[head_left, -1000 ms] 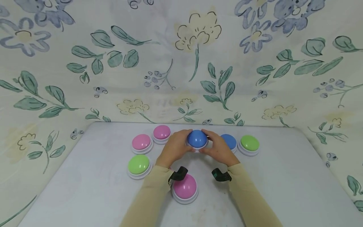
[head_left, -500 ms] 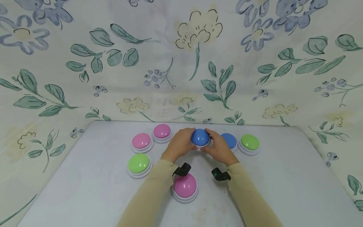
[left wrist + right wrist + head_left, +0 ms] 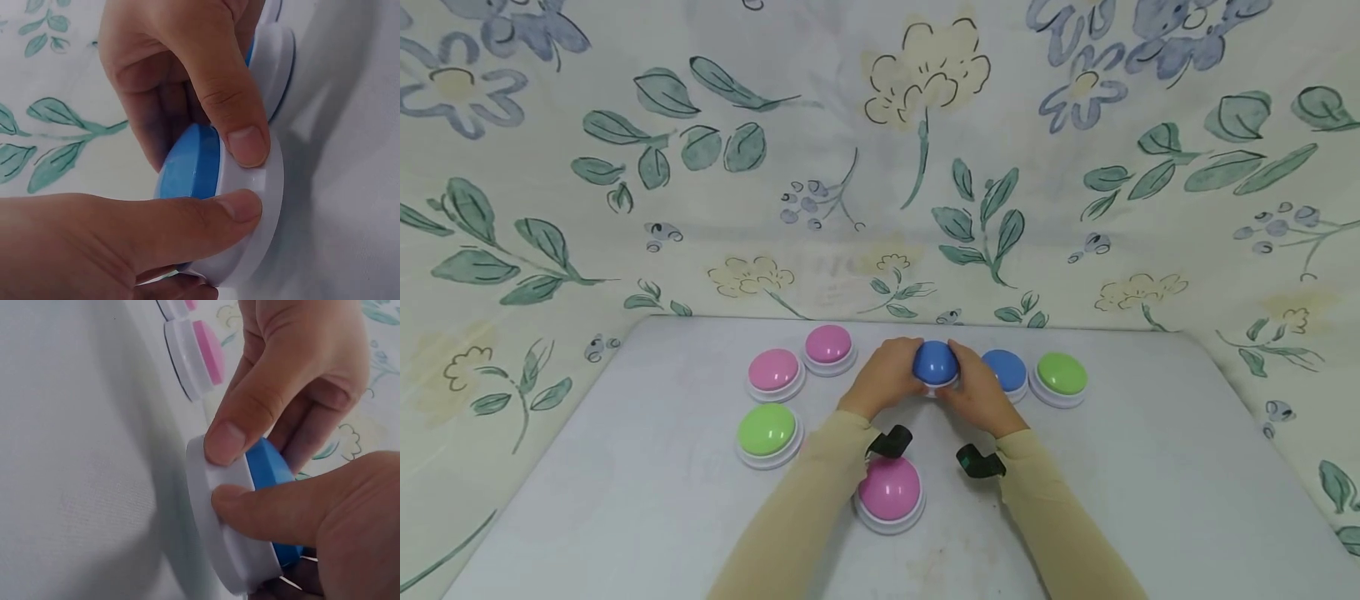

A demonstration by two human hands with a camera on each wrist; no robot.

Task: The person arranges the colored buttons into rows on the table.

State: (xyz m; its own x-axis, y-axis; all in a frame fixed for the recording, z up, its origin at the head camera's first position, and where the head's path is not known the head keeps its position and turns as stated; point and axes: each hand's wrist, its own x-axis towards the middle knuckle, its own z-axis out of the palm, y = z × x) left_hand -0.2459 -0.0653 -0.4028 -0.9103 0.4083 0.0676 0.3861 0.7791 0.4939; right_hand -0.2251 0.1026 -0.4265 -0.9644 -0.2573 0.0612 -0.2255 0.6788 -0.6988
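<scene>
Both hands were on the blue dome button (image 3: 935, 363), at the back middle of the white table (image 3: 1150, 467), just left of a second blue button (image 3: 1004, 371). The left hand (image 3: 887, 377) curled round its left side and the right hand (image 3: 976, 390) round its right, thumbs pressed on the white base rim. In the left wrist view the left thumb and a right-hand finger (image 3: 240, 122) pinched that rim from opposite sides, and the button (image 3: 215, 187) appeared tilted; whether its base touched the table I could not tell. The right wrist view showed the same pinch on the rim (image 3: 228, 531), with a pink button (image 3: 195, 356) lying beyond it.

The risk, as I judged it, sat in that grip: fingertips on a thin, smooth plastic rim, not under the base. If either thumb had slackened, the button could have slid out and dropped on edge. The neighbouring blue button was very near the right hand, and a green button (image 3: 1060, 377) sat just past it, so a sideways swing could have knocked either. Squeezing onto the dome rather than the rim might have pressed the button by accident. The sleeves hung over the near pink button (image 3: 889, 492), which a drawn-back forearm could have nudged.
</scene>
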